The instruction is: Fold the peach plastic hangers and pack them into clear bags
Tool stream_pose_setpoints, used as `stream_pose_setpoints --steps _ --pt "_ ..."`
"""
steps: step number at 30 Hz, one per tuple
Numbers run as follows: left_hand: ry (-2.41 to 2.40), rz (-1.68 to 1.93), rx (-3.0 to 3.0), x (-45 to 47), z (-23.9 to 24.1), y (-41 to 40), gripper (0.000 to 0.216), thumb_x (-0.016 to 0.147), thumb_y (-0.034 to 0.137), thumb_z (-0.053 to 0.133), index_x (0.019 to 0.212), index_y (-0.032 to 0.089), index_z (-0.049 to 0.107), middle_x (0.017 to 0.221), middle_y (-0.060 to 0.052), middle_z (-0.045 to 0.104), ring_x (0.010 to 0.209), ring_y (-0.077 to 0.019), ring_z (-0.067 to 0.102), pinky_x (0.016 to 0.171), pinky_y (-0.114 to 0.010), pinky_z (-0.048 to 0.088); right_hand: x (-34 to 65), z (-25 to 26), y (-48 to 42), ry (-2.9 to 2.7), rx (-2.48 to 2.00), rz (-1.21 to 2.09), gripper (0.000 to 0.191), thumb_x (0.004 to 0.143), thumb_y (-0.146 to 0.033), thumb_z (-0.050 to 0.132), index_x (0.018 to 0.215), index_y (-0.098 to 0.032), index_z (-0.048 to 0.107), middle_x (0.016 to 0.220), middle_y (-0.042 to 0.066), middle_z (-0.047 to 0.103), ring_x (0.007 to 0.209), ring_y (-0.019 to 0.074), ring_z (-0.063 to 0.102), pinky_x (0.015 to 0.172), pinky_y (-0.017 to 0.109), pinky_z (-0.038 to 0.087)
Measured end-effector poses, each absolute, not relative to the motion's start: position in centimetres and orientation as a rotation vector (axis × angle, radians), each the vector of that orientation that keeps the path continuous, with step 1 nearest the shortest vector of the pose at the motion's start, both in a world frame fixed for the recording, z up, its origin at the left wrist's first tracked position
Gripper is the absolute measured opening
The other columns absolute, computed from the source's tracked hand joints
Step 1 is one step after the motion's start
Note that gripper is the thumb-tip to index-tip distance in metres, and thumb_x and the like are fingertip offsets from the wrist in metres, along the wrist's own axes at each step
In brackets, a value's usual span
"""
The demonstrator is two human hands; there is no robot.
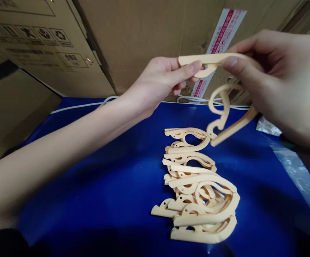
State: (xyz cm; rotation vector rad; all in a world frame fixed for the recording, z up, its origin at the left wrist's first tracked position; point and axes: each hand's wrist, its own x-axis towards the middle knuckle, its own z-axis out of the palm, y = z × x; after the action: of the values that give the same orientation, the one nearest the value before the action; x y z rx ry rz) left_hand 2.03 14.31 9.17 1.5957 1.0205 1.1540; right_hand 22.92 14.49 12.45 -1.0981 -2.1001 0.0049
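A beige plastic folding clothes hanger [209, 59] is stretched between my two hands above the pile. My left hand [167, 75] pinches the far end of its upper arm, thumb on the near side. My right hand [280, 76] grips it near the middle, fingers closed around the joint. Below my right hand hang a curved hook and a second beige arm [233, 126]; whether they belong to the same hanger is hidden by my fingers. Under them, several folded beige hangers [205, 217] lie overlapped in a row on the blue surface [112, 200].
Large cardboard boxes [144, 32] stand along the back, one with a red-and-white tape strip [221, 32]. A white cable [82, 107] runs along their foot. At the right are clear plastic wrap [268, 125] and a strip of clear tape [299, 178].
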Motion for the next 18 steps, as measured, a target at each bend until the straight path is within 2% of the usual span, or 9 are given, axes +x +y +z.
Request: stream_pose_setpoints --steps 4,7,9,11,14,16,18 --pt "1.062 1.058 1.651 2.3 8.5 14.5 0.032 0.102 0.033 0.052 0.077 0.016 0.061 0.079 -0.003 0.062 0.080 -0.0122 0.063 0.066 -0.023 0.045 22.7 11.9 14.4 -1.942 -1.131 0.152 0.028 0.091 -0.047 0.068 0.098 -0.022 0.079 0.094 0.003 0.074 0.084 0.0183 0.063 0.074 0.033 0.043" --pt "1.115 0.991 1.719 1.9 8.0 14.7 0.031 0.101 0.036 0.052 0.077 0.017 0.059 0.081 -0.004 0.063 0.086 -0.0159 0.066 0.071 -0.026 0.049 23.2 11.5 14.6 -1.833 -1.139 0.278 0.021 0.089 -0.040 0.071 0.093 -0.021 0.078 0.093 0.005 0.076 0.084 0.0188 0.067 0.075 0.034 0.047" --pt "1.142 0.983 1.711 1.4 7.8 14.6 0.028 0.100 0.033 0.052 0.078 0.017 0.059 0.080 -0.004 0.063 0.086 -0.0167 0.066 0.071 -0.027 0.051 24.0 11.3 15.0 -1.825 -1.142 0.263 0.021 0.090 -0.039 0.070 0.096 -0.020 0.077 0.095 0.006 0.075 0.082 0.0175 0.065 0.072 0.033 0.045" --pt "1.148 1.001 1.675 0.9 7.7 14.6 0.025 0.099 0.029 0.051 0.077 0.017 0.056 0.080 -0.004 0.061 0.084 -0.0159 0.065 0.067 -0.026 0.050 24.9 11.3 15.4 -1.963 -1.172 0.092 0.030 0.094 -0.046 0.066 0.103 -0.019 0.076 0.093 0.008 0.073 0.078 0.0168 0.062 0.068 0.034 0.040" --pt "1.160 0.976 1.683 0.9 7.8 14.3 0.023 0.101 0.030 0.045 0.083 0.019 0.054 0.078 -0.002 0.058 0.073 -0.0128 0.063 0.054 -0.021 0.044 25.1 11.2 15.4 -2.346 -1.250 -0.402 0.051 0.103 -0.060 0.045 0.118 -0.019 0.071 0.088 0.008 0.071 0.077 0.0198 0.062 0.062 0.035 0.029" --pt "1.148 0.922 1.725 1.4 8.1 14.2 0.026 0.104 0.035 0.040 0.089 0.020 0.054 0.074 -0.001 0.055 0.061 -0.0105 0.059 0.046 -0.019 0.037 24.3 11.3 15.1 -2.512 -1.309 -0.685 0.059 0.107 -0.060 0.027 0.120 -0.018 0.066 0.092 0.011 0.072 0.083 0.0238 0.065 0.059 0.036 0.023" --pt "1.110 0.897 1.710 2.1 8.6 14.1 0.029 0.106 0.037 0.035 0.090 0.021 0.053 0.067 0.001 0.049 0.051 -0.0083 0.050 0.044 -0.019 0.031 23.2 11.5 14.6 -2.581 -1.375 -0.859 0.062 0.109 -0.053 0.014 0.116 -0.016 0.063 0.099 0.015 0.071 0.091 0.0266 0.067 0.059 0.036 0.022"
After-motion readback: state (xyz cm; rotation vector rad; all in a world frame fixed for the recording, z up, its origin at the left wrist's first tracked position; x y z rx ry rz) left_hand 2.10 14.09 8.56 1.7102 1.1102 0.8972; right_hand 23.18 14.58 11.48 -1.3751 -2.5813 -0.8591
